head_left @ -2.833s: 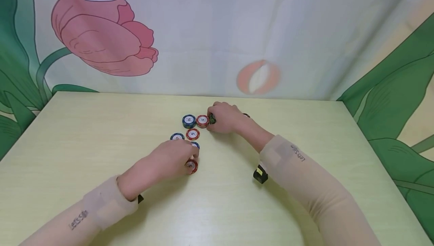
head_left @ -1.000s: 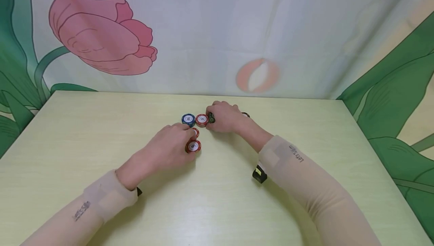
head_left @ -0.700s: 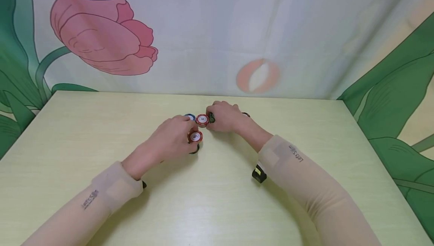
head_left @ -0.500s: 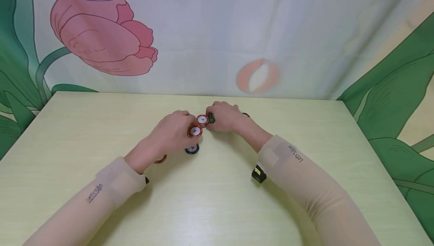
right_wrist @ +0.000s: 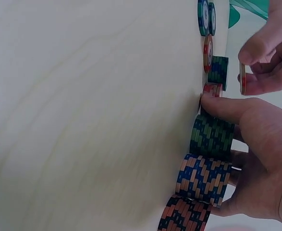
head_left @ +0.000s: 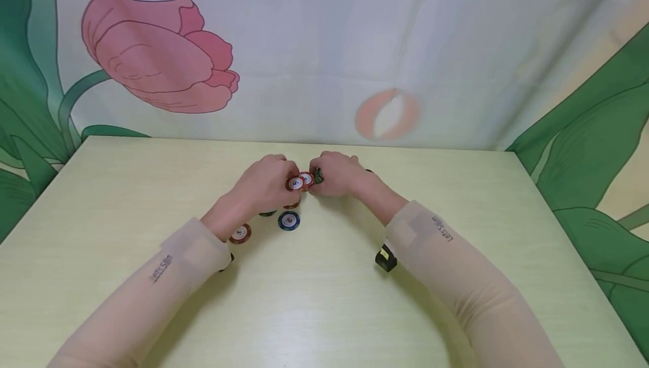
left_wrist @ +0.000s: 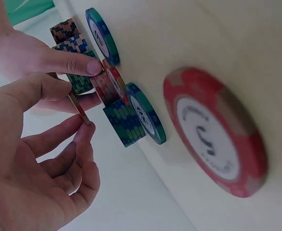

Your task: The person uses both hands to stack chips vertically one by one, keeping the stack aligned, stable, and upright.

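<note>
My left hand (head_left: pixel 263 185) pinches a red poker chip (left_wrist: pixel 78 107) between thumb and fingertips. This chip is raised and overlaps the red chip stack (head_left: pixel 306 178) in the head view. My right hand (head_left: pixel 337 173) reaches round the row of stacks from the far side. Its thumb and a finger grip the red stack (right_wrist: pixel 213 89) from both sides, with the green stack (right_wrist: pixel 210 137) inside the grasp. A blue-green stack (left_wrist: pixel 124 122) stands beside the red one, hidden behind my left hand in the head view.
Flat on the table lie a red chip (head_left: pixel 240 234), a blue chip (head_left: pixel 289 221), another red chip (head_left: pixel 292 204) and a partly covered green-edged chip (head_left: pixel 267 213). A blue-and-tan stack (right_wrist: pixel 203 178) and a black-and-orange stack (right_wrist: pixel 185 214) continue the row. A printed curtain (head_left: pixel 294 52) hangs behind.
My left hand has picked up the red chip from the nearer group and carried it forward and right to the red stack, uncovering loose chips. My right hand has stayed in place.
</note>
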The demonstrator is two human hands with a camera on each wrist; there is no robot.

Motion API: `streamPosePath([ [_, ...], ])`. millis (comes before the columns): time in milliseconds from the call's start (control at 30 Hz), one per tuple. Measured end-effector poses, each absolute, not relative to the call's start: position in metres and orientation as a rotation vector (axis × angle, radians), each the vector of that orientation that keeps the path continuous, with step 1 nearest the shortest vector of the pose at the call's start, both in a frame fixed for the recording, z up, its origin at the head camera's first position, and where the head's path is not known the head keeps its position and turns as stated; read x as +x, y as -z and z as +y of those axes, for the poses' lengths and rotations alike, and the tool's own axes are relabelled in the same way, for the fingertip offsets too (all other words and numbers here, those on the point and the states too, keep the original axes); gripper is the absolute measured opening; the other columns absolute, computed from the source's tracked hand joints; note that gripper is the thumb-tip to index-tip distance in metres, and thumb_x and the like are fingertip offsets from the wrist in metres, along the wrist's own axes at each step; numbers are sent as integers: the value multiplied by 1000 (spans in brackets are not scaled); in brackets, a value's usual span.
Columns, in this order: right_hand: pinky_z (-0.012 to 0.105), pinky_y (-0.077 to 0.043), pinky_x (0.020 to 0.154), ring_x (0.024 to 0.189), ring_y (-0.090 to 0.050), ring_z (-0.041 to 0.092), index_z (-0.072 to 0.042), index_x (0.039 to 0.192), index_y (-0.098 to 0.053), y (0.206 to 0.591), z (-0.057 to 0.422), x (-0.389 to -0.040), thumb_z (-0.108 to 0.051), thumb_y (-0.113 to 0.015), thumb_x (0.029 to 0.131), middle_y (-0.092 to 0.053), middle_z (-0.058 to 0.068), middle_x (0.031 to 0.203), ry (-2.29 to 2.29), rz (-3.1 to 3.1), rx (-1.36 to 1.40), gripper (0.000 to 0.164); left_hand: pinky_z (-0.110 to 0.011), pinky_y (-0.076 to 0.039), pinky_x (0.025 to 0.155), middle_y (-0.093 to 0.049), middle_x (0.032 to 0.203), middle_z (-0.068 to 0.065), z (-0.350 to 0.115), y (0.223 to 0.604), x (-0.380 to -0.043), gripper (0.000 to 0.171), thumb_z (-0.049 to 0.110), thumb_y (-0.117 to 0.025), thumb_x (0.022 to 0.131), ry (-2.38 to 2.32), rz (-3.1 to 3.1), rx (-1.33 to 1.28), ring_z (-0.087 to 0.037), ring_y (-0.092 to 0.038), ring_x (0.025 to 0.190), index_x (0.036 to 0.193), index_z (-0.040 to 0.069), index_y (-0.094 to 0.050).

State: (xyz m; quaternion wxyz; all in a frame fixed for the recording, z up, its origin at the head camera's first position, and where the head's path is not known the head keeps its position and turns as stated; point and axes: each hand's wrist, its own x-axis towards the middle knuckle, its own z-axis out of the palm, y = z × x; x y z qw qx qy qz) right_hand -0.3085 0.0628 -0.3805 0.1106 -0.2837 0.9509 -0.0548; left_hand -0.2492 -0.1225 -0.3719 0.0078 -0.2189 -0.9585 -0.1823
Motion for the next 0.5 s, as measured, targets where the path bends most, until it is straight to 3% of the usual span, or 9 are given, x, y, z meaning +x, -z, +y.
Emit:
streamPosePath([
  [167, 61, -45, 85, 102, -56, 21, -19, 117, -70, 381, 63, -308, -39, -76, 92, -62, 3, 114, 169, 2794, -838, 33, -38, -51, 76, -66, 93, -9, -119, 373, -256, 31, 25, -82, 85, 586, -3022, -654, -25, -57, 86, 104, 2, -73],
  [500, 59, -46, 83, 102, -57, 21, -20, 117, -70, 381, 64, -307, -39, -76, 93, -63, 3, 115, 170, 2804, -843, 32, -38, -49, 72, -62, 86, -8, -114, 378, -266, 19, 18, -80, 86, 488, -3017, -687, -26, -54, 83, 96, 3, -75],
])
